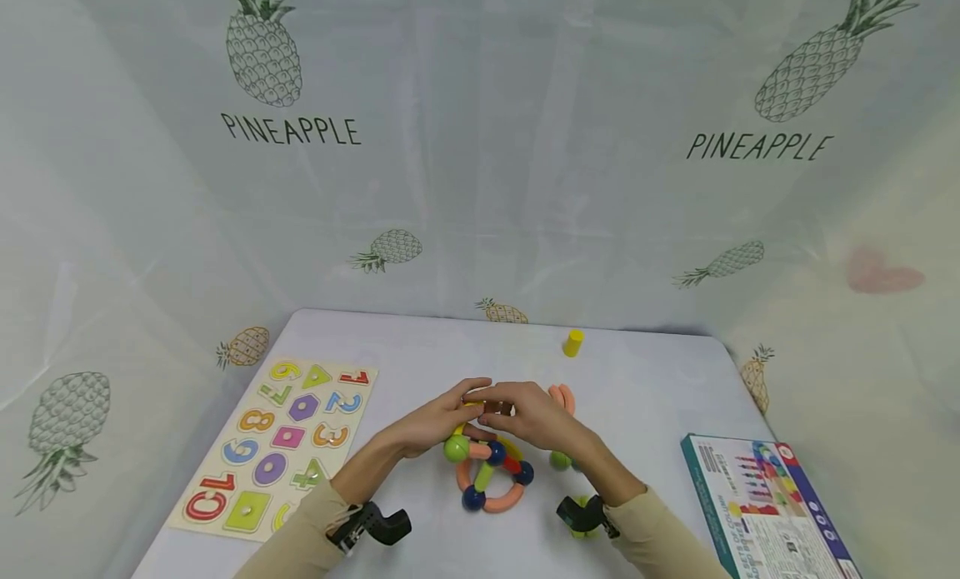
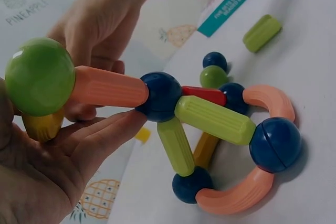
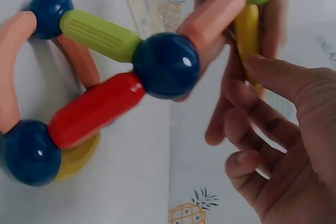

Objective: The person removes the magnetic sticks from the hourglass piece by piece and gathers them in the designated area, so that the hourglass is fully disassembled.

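A toy structure of magnetic rods and balls stands on the table between the hands. Blue balls (image 2: pixel 275 144) join curved orange rods (image 2: pixel 236 195), lime rods (image 2: pixel 215 120) and a red rod (image 3: pixel 97 109) in its frame. One orange rod (image 2: pixel 110 86) reaches up to a green ball (image 2: pixel 40 76), from which a yellow rod (image 3: pixel 248 40) extends. My left hand (image 1: pixel 427 425) holds the structure by this upper end, some fingers stretched beneath. The right hand (image 1: pixel 532 412) pinches the yellow rod between thumb and finger, its other fingers loosely curled.
A number-and-shape puzzle board (image 1: pixel 287 437) lies at left, and a toy box (image 1: pixel 780 504) at right. Behind the hands stands a yellow cylinder (image 1: pixel 573 343). Orange curved rods (image 1: pixel 567 398), a loose green ball (image 1: pixel 559 460) and a lime piece (image 2: pixel 262 33) lie near the right arm.
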A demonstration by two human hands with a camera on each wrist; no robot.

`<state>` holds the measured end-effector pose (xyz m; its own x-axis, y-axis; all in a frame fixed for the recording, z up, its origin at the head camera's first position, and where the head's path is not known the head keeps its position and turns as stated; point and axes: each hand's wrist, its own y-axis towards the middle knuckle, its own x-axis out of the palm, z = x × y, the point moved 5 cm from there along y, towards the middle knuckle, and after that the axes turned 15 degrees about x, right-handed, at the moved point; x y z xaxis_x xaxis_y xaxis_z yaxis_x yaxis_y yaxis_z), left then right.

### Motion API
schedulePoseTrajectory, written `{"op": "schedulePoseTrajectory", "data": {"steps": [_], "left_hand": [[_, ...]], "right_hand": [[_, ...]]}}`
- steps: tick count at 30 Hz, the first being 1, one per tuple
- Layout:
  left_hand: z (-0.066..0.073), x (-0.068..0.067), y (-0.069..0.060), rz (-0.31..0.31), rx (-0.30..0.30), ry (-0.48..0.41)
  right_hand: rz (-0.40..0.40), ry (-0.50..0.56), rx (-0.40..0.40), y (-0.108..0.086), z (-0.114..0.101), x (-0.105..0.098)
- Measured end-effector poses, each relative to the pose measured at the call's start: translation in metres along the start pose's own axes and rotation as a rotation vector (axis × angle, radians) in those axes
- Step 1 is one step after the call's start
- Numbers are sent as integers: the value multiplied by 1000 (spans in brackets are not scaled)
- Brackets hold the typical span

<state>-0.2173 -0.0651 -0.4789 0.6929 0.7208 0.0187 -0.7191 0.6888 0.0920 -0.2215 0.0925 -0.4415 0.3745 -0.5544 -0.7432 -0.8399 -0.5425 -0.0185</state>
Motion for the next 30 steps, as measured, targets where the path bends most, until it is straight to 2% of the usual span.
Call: {"op": "schedulePoseTrajectory", "data": {"steps": [7,22,26,30], "left_hand": [[-2,0,1,4,-5,-11],[4,-4,-1,34,-26,105],[5,-3,-2,22,-16,89],[6,-1,-4,7,-10,46]], "right_hand": [[79,-26,1,1,-1,1],[156,28,95,-5,14,-8],[160,56,111,-5,17,-9],[144,128,108,-5,20,-8]]}}
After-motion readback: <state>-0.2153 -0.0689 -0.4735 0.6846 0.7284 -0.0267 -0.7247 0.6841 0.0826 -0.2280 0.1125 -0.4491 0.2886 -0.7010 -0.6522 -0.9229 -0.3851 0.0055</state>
